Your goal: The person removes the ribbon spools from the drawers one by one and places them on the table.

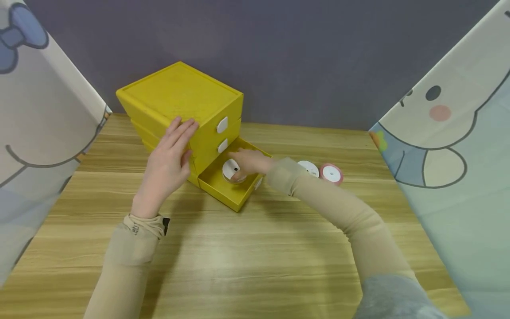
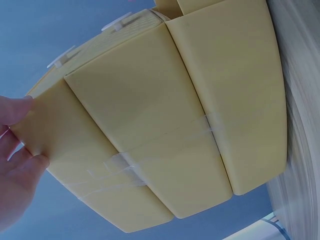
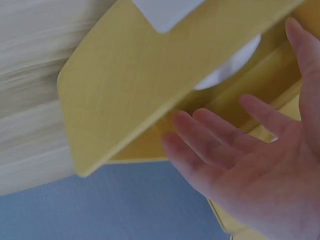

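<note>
On left cuff [image 1: 148, 224], unclear dark lettering [image 1: 135, 228], spool [image 1: 229, 169] in drawer [image 1: 220, 194]

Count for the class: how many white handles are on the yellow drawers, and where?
3: the upper handle on the top drawer, the middle handle on the middle drawer, and the lower handle on the open bottom drawer. Hidden sides cannot be checked.

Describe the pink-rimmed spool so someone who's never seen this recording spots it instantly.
Start from the yellow drawer unit on the wooden table, its lowest drawer pulled open. Look right of it in the head view, past the right hand, to a white disc partly hidden by the right sleeve. The pink-rimmed spool lies just beyond it, farther right; unlike that disc, its edge is pink.
</note>
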Available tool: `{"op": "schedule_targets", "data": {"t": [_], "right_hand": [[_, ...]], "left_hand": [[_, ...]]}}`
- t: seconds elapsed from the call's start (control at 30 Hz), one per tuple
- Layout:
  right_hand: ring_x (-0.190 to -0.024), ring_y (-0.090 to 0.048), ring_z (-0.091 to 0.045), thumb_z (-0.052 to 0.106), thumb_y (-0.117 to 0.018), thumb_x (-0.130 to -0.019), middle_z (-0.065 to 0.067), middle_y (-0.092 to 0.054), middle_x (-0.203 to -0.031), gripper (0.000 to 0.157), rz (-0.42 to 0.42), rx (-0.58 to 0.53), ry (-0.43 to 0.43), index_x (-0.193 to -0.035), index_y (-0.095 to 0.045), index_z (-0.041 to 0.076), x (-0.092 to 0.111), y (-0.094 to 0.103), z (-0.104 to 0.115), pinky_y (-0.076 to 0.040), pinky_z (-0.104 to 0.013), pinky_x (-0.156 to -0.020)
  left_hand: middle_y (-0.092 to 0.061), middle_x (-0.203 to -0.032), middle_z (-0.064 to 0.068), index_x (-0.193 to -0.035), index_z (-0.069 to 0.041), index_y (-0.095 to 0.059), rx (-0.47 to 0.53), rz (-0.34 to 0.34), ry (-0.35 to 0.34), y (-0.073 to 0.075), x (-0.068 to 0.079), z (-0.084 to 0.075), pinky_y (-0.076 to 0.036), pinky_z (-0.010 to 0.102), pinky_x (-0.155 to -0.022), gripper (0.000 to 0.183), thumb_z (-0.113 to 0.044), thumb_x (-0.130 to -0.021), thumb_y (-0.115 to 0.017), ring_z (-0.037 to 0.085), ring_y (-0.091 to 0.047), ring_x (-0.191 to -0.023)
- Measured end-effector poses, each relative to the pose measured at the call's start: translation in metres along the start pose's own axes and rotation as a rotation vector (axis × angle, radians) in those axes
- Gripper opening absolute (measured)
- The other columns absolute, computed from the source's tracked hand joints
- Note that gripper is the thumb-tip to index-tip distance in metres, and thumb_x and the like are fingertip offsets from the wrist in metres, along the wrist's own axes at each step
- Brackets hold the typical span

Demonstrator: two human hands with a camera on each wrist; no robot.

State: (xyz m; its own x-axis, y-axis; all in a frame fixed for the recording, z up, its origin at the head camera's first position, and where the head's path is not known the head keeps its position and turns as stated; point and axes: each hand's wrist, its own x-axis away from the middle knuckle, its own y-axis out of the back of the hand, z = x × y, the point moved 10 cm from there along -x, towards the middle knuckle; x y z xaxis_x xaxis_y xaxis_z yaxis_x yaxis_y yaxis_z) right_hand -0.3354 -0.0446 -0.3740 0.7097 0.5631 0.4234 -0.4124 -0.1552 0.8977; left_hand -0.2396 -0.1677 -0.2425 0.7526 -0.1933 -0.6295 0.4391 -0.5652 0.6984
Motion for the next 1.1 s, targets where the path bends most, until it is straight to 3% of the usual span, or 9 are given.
{"op": "schedule_targets", "data": {"t": [0.17,0.4,0.57,0.7,0.8,1.1], "right_hand": [[-0.131,-0.044,-0.037,0.04,-0.075,-0.08,-0.016,-0.037,-0.149,0.079,0.026,0.012,0.002,-0.146,-0.036,0.02,-0.009,-0.008,0.004,-0.051,-0.049,-0.098],[-0.139,-0.033,-0.043,0.035,-0.08,-0.076,-0.018,-0.03,-0.153,0.087,0.06,-0.004,-0.025,-0.148,-0.034,0.02,-0.017,-0.015,0.004,-0.043,-0.055,-0.108],[-0.143,-0.029,-0.04,0.029,-0.08,-0.077,-0.018,-0.026,-0.156,0.088,0.078,-0.034,-0.032,-0.15,-0.032,0.018,-0.021,-0.018,0.005,-0.038,-0.05,-0.114],[-0.137,-0.038,-0.032,0.025,-0.08,-0.077,-0.016,-0.033,-0.152,0.084,0.084,-0.049,-0.016,-0.148,-0.035,0.017,-0.023,-0.019,0.009,-0.041,-0.046,-0.112],[-0.129,-0.046,-0.028,0.026,-0.08,-0.077,-0.013,-0.04,-0.146,0.082,0.087,-0.04,-0.009,-0.146,-0.036,0.018,-0.023,-0.016,0.011,-0.047,-0.043,-0.105],[-0.131,-0.043,-0.025,0.026,-0.077,-0.08,-0.011,-0.041,-0.147,0.084,0.068,-0.051,0.069,-0.149,-0.03,0.015,0.0,0.014,0.013,-0.044,-0.039,-0.108]], "left_hand": [[-0.047,-0.146,0.013,-0.142,-0.005,-0.046,0.003,0.0,-0.007,-0.001,-0.001,-0.001,-0.035,0.048,-0.117,0.06,0.012,-0.084,-0.055,0.031,-0.033,-0.144],[-0.048,-0.146,0.014,-0.141,-0.005,-0.047,0.009,-0.003,-0.013,-0.001,-0.001,-0.001,-0.036,0.049,-0.116,0.06,0.013,-0.083,-0.055,0.031,-0.034,-0.143],[-0.048,-0.146,0.014,-0.141,-0.004,-0.047,0.008,0.0,-0.016,0.0,-0.001,-0.001,-0.035,0.049,-0.116,0.06,0.013,-0.084,-0.055,0.031,-0.034,-0.143],[-0.048,-0.146,0.013,-0.141,-0.004,-0.047,0.006,-0.007,-0.013,0.002,0.001,0.0,-0.037,0.05,-0.115,0.06,0.013,-0.083,-0.055,0.031,-0.034,-0.143],[-0.049,-0.145,0.014,-0.14,-0.003,-0.047,0.005,-0.018,-0.016,0.004,0.001,0.001,-0.038,0.05,-0.114,0.06,0.014,-0.083,-0.055,0.031,-0.035,-0.142],[-0.05,-0.144,0.015,-0.139,-0.002,-0.048,0.001,-0.034,-0.028,0.007,0.0,0.0,-0.038,0.05,-0.114,0.06,0.014,-0.082,-0.055,0.032,-0.036,-0.142]]}}
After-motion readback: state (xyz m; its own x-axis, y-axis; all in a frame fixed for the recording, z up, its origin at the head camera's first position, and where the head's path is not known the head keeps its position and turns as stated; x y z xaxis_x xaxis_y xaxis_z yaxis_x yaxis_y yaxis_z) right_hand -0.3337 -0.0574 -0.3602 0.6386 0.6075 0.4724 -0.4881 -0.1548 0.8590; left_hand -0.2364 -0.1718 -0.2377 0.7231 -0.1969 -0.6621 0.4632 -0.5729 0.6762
